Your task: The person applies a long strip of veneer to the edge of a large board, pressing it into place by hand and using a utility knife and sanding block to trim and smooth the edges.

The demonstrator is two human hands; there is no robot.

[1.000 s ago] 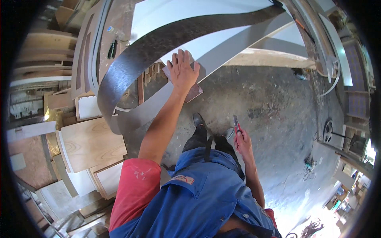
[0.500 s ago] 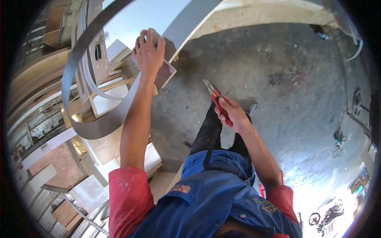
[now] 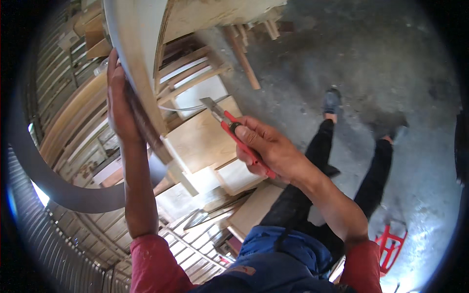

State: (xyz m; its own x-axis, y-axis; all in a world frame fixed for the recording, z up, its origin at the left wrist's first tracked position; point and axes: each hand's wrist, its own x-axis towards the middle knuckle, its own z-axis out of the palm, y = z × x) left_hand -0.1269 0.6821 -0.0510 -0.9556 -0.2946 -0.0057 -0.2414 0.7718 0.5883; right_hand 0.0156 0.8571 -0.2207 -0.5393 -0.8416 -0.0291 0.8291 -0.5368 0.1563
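My left hand [image 3: 121, 102] lies along the side of a dark brown wooden piece [image 3: 149, 133], its fingers straight and pointing away from me. That piece rests against the pale wooden edge of a panel [image 3: 142, 63]. From there a long grey flexible strip [image 3: 93, 199] curls down and around to the left, passing behind my left forearm. My right hand [image 3: 271, 146] is wrapped around a red utility knife [image 3: 246, 146]. The knife's blade is out and points toward the panel, apart from it. Motion blur softens the panel edge and strip.
Stacked boards and offcuts [image 3: 200, 139] lie below the panel. Long curved planks [image 3: 73, 117] lie at the left, beside slatted racks. Wooden legs [image 3: 244, 58] stand farther off on the concrete floor [image 3: 303, 63]. A red metal frame [image 3: 392, 249] is at lower right.
The view has swung left. My left hand has gone from lying over the brown piece to lying along its side. My right hand has brought the knife closer to the panel, still gripping it.
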